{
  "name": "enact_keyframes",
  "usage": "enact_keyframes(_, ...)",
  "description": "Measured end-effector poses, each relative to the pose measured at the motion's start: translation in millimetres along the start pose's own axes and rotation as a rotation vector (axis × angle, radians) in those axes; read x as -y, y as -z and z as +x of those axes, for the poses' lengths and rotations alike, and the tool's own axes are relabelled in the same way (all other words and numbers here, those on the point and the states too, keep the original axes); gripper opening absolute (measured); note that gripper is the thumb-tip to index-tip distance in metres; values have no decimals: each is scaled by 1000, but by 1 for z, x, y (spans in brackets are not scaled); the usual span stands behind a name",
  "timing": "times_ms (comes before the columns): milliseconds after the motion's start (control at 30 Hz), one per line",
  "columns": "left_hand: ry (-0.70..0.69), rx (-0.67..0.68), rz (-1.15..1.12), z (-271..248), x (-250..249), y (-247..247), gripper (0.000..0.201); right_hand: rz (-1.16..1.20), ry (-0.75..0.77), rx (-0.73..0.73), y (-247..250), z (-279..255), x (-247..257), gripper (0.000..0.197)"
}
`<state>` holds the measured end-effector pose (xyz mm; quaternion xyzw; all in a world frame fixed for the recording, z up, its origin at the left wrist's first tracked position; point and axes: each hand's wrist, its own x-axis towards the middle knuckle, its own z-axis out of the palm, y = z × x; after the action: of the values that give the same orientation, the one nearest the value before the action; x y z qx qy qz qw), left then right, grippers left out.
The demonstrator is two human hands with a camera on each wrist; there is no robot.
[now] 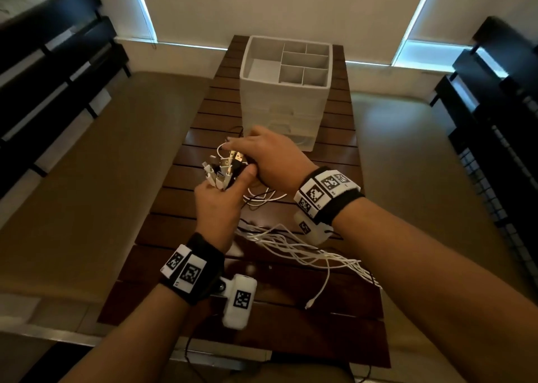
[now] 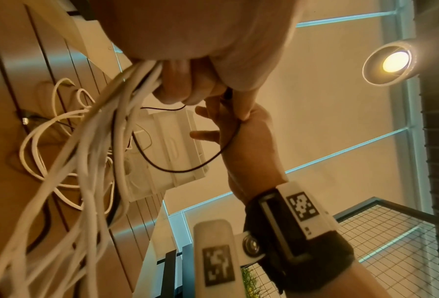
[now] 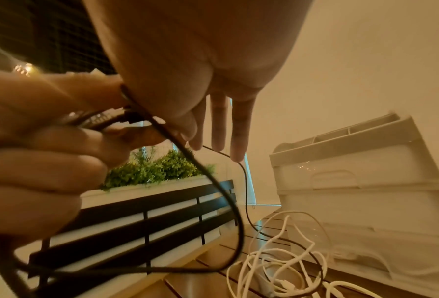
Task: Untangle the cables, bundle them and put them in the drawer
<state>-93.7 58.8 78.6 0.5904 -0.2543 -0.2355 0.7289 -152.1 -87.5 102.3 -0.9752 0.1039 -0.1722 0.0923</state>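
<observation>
My left hand [image 1: 218, 205] grips a bunch of cable plugs [image 1: 224, 170], white, black and gold, above the slatted wooden table [image 1: 262, 324]. The bundled white cables [image 2: 98, 141] run down from its curled fingers [image 2: 182, 86]. My right hand [image 1: 273, 158] lies over the plugs with its fingers [image 3: 241, 131] straight. A thin black cable [image 3: 228, 201] loops down across its palm, and its thumb is hidden. Loose white cables [image 1: 305, 251] trail over the table toward the right edge. The white drawer unit [image 1: 282, 106] stands just behind the hands, its lowest drawer a little forward.
Dark slatted benches [image 1: 58, 62] run along both sides, with a wire grid panel [image 1: 495, 222] on the right. A planter with green leaves [image 3: 149, 169] sits beyond the left bench. One white cable end [image 1: 308, 305] lies near the table's front right.
</observation>
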Motion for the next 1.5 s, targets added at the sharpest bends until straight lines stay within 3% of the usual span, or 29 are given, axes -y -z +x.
enact_keyframes(133,48,58,109,-5,4,9,20,-72,-39,11,-12,-1,-9,30)
enact_keyframes(233,87,125,9,-15,4,17,37,-84,-264,101,-29,7,-35,15)
enact_keyframes(333,143,124,-86,-28,5,27,25,207,-581,100,-40,10,-66,13)
enact_keyframes(400,166,58,-37,-35,9,31,30,535,-740,49,-36,14,-72,17)
enact_keyframes(467,175,11,15,-36,13,32,33,810,-734,-59,-21,24,-63,20)
enact_keyframes(533,192,-35,30,-35,16,34,31,776,-656,-64,-7,39,-54,19)
enact_keyframes(567,202,-64,35,-33,16,34,31,638,-623,-5,-2,43,-53,23)
enact_keyframes(667,225,-74,5,-32,16,35,32,300,-615,349,-3,36,-52,45)
enact_keyframes(700,223,-63,-19,-32,14,33,37,298,-600,443,-8,30,-49,54)
enact_keyframes(767,226,-55,-49,-32,12,31,49,396,-552,480,-19,17,-41,65)
enact_keyframes(833,228,-45,-71,-31,12,31,56,557,-562,379,-32,13,-38,54)
enact_keyframes(933,233,-40,-67,-32,12,33,39,728,-665,138,-37,20,-38,27)
enact_keyframes(1033,279,-89,-19,-31,16,35,22,831,-591,-177,-15,34,-30,26)
enact_keyframes(1133,316,-99,-29,-22,23,34,32,869,-551,-428,7,43,-25,25)
enact_keyframes(1267,334,-77,-71,-10,26,34,34,656,-519,-397,16,33,-26,23)
enact_keyframes(1367,341,-52,-81,-3,25,30,32,641,-402,-505,36,25,-21,23)
enact_keyframes(1500,342,-36,-74,6,27,27,30,514,-381,-457,47,16,-20,18)
